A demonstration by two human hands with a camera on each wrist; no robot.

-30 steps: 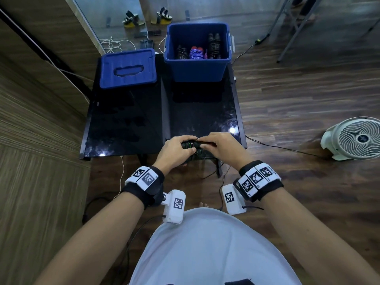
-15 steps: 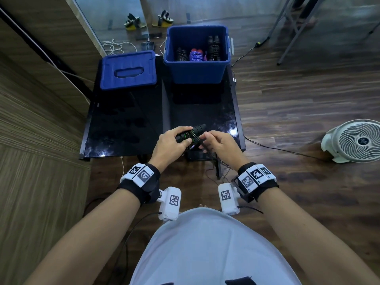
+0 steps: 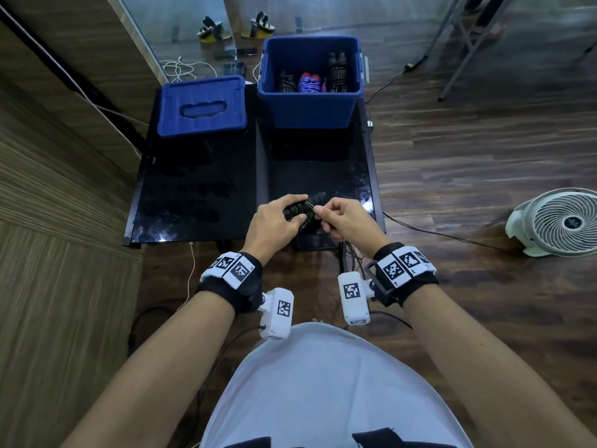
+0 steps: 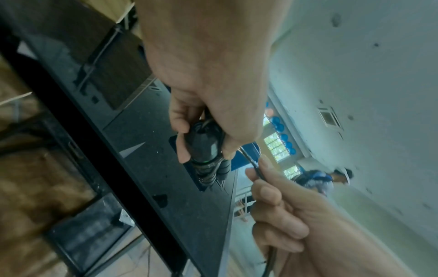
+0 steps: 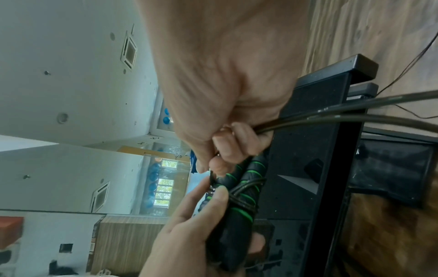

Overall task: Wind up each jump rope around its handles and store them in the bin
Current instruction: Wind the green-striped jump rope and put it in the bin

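Observation:
My left hand grips the two black handles with green stripes of a jump rope, held together above the near edge of the black table. A few turns of the dark rope wrap the handles. My right hand pinches the rope just beside the handles; two strands trail out of that fist. The blue bin stands at the table's far end with three wound ropes inside: two black and a purple one.
The bin's blue lid lies on the table to the left of the bin. A white fan sits on the wooden floor at right. Cables run over the floor, and a wood-panelled wall rises at left.
Both hands have lifted the handles a little off the table edge and tilted them. My right hand has pulled back from over the handles and now pinches the rope beside them.

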